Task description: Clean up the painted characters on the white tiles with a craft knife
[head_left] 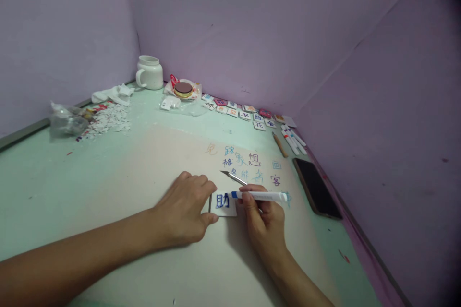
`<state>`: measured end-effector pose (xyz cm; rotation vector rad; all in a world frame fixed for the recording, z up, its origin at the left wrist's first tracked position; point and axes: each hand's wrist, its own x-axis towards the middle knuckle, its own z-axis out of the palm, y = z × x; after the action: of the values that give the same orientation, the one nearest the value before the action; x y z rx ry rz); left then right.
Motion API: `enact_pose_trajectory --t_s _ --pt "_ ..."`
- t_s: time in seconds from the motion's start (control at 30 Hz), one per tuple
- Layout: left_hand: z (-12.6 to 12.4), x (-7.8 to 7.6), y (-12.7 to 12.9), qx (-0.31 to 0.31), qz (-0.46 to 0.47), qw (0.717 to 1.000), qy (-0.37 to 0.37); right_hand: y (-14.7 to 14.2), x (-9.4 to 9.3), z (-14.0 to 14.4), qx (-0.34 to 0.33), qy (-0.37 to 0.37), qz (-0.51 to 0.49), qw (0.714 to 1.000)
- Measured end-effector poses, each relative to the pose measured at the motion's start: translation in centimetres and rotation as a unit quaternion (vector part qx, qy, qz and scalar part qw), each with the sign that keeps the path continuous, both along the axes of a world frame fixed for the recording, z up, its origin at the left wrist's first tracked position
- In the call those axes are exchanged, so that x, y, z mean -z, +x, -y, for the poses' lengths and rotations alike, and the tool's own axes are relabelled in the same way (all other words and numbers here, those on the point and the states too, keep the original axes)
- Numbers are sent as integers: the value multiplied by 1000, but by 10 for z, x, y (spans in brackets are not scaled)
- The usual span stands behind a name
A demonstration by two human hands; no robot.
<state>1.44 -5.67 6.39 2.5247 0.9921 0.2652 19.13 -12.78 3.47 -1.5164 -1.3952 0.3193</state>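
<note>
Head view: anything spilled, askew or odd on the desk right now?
Yes. Torn paper scraps lie scattered loose at the far left beside a crumpled clear bag. Ink characters are written straight onto the desk surface beyond the tile. A craft knife lies blade exposed just past the right hand.

Plain lilac-painted walls (273, 33) meet at a corner behind a pale mint-green tabletop (43, 177); lighting dim, even.
</note>
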Motion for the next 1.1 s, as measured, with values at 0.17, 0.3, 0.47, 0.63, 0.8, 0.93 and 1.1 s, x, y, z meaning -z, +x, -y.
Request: enact_pose_trajectory --t_s 0.17,0.3,0.47,0.63,0.8,0.93,1.1 --pt "0 -2 0 1 -3 1000 -3 0 -1 -1 0 9 4 1000" --pt "0 -1 0 0 0 1000 0 1 -2 0 -14 20 23 999" --pt "0 -1 0 -1 -6 1000 -1 -1 -3 1 -2 18 13 1000" --pt "0 -3 -1 1 -5 1000 -10 0 -2 1 -9 23 15 1000" --pt "0 -2 0 2 -9 1000 -7 2 -2 1 -19 22 35 999" --pt "0 -3 0 -1 -9 1000 -7 1 -4 2 -21 22 31 999" --pt "0 -3 0 1 -9 1000 -7 0 -4 4 -28 19 10 999"
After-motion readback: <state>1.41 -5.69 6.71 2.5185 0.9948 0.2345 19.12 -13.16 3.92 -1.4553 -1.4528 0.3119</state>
